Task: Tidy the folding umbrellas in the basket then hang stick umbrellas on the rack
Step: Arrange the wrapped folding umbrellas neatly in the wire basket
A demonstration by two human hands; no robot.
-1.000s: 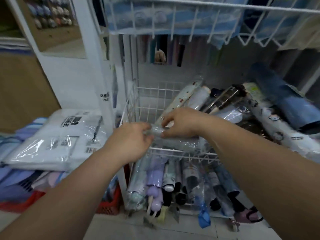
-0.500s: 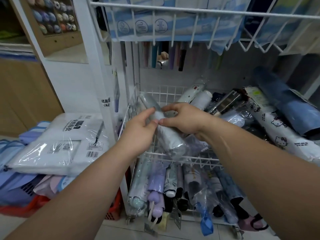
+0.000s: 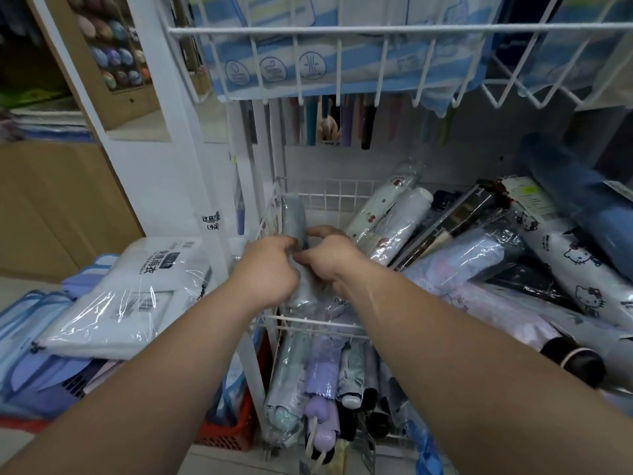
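Lowest and nearest, under both forearms, a lower tier (image 3: 320,375) holds folding umbrellas packed upright, a lilac one among them.

Above it, the left hand (image 3: 270,272) and the right hand (image 3: 330,260) meet over the front rim of the wire basket (image 3: 318,319). Both grip the same grey folding umbrella (image 3: 295,217), fingers curled and clamped on its middle through a clear plastic sleeve. The left hand is on its left flank, the right hand on its right with the thumb over the top. Neither hand is nearer, since both hold it at the same spot.

The umbrella's long axis runs away from the person and upward. Its lower end is down near the front rim and its upper end leans against the basket's left wall toward the far left corner. Laying it in line looks like a matter of lowering that far end along the wall. On the sleeve by the right wrist, letters read roughly "Play".

To the left lies a stack of packed raincoats (image 3: 137,296) printed 便携雨衣. Small writing on the white post (image 3: 210,221) is too blurred to read.

Farther right in the basket, loose umbrellas lie crosswise. One has a cherry print (image 3: 380,204) and one a Hello Kitty print (image 3: 579,269).

Beyond, slim coloured shafts (image 3: 311,121) hang, perhaps stick umbrellas. Overhead is an upper basket (image 3: 342,30) of blue striped packs with three round icons.
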